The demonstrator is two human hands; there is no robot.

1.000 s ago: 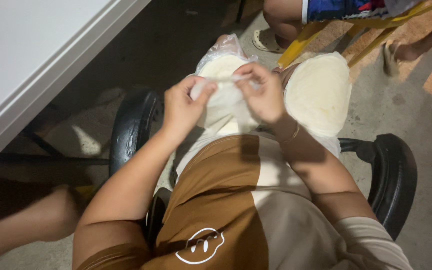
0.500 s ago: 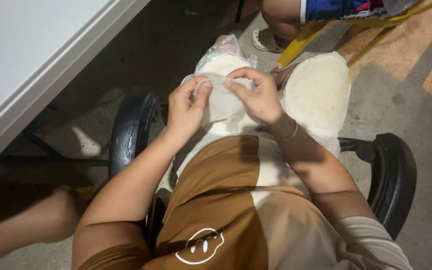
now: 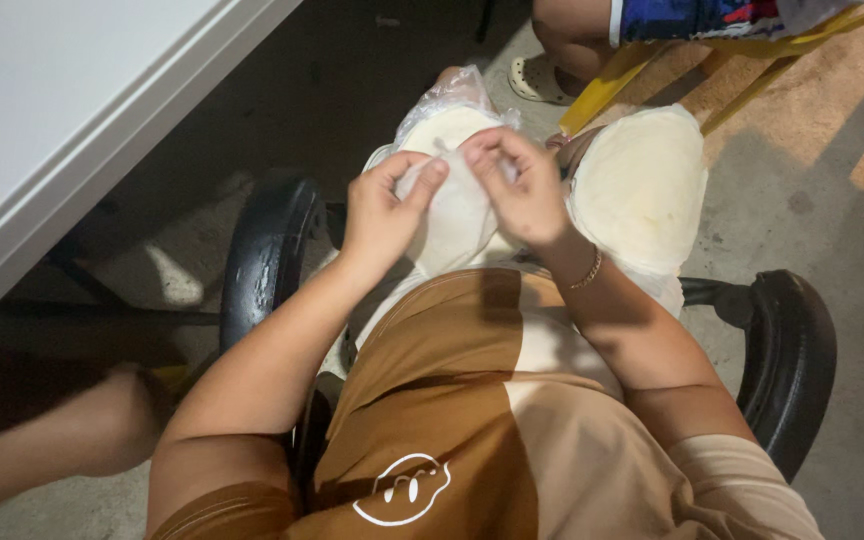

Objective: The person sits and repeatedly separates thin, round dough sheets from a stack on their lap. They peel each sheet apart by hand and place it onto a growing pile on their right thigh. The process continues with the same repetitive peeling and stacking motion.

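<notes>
Head view: two hands are pinching a clear plastic bag over a lap.

The left hand (image 3: pixel 380 215) and right hand (image 3: pixel 518 188) are both closing fingertips on the thin clear plastic bag (image 3: pixel 452 150) holding pale round flat pieces, which is resting on the seated person's lap. A second stack of pale rounds (image 3: pixel 642 190) is lying just beside it, toward the right armrest (image 3: pixel 792 350) of the black chair.

Brown-and-tan shirt (image 3: pixel 472 400), thin wrist bracelet (image 3: pixel 588 272)
</notes>
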